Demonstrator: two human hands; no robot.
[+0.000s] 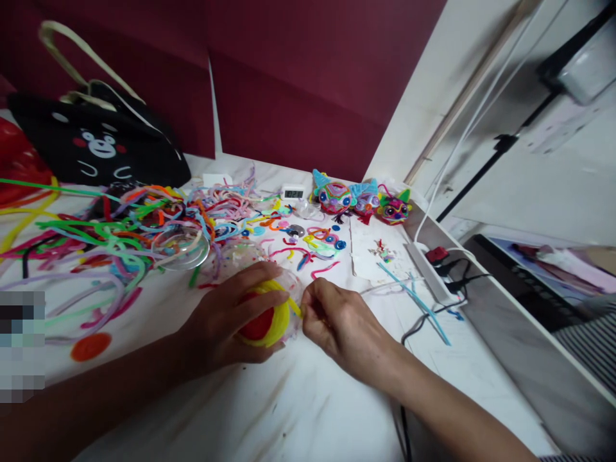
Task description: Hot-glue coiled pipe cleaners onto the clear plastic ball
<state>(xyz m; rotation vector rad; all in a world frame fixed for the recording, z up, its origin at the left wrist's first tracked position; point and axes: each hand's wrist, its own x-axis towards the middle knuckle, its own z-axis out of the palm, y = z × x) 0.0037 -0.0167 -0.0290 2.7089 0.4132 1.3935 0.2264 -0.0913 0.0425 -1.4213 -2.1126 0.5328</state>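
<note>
Left hand (219, 319) grips a round red-and-yellow piece (260, 326), fingers curled over its rim, at centre over the white table (308, 404). Right hand (341, 316) pinches the loose end of a yellow strip (296, 308) just beside it; tangled coloured strips (144, 218) lie to the left, three decorated heads (366, 201) beyond, to the right.

The right hand (339, 314) is bare and slim-fingered, with rounded knuckles and a narrow wrist (387, 359). The left hand (224, 317), to the left of the right hand, is bare too, slender-fingered and smooth-backed. Beyond the right hand, on its right, the right forearm (445, 401) is slim and uncovered; well to its left, the left forearm (115, 391) is likewise bare as far as it shows, widening gradually
</note>
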